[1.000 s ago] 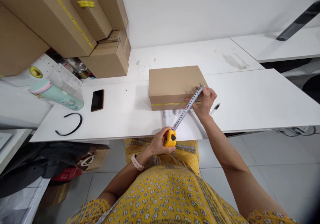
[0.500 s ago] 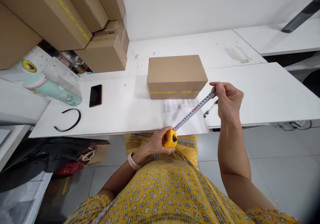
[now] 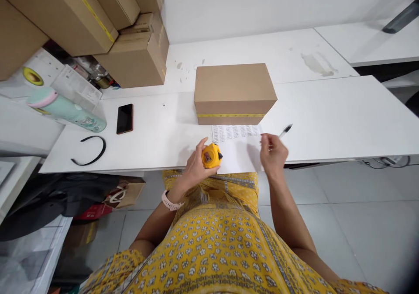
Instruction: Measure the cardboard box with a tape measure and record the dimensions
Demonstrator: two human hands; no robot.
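Note:
My left hand (image 3: pixel 196 160) is wrapped round a yellow tape measure (image 3: pixel 211 156) at the table's front edge. No blade shows outside its case. My right hand (image 3: pixel 274 154) hovers over the right side of a printed sheet (image 3: pixel 235 147), its fingers curled and slightly blurred, with nothing visible in them. Behind that hand lies a pen (image 3: pixel 286 130) with a dark end; its lower part is hidden. A closed cardboard box (image 3: pixel 235 84) with a yellow tape strip along its front stands just beyond the sheet, partly over its far edge.
On the left of the white table (image 3: pixel 157 141) lie a phone (image 3: pixel 125 119), a black headband (image 3: pixel 104 150) and a mint bottle (image 3: pixel 70 110). Stacked cartons (image 3: pixel 137 58) fill the back left. Bags (image 3: pixel 124 193) sit below the table at left.
The stretched blade has gone back into the tape measure. My right hand has left the box's corner and come down and left; my left hand has risen with the case.

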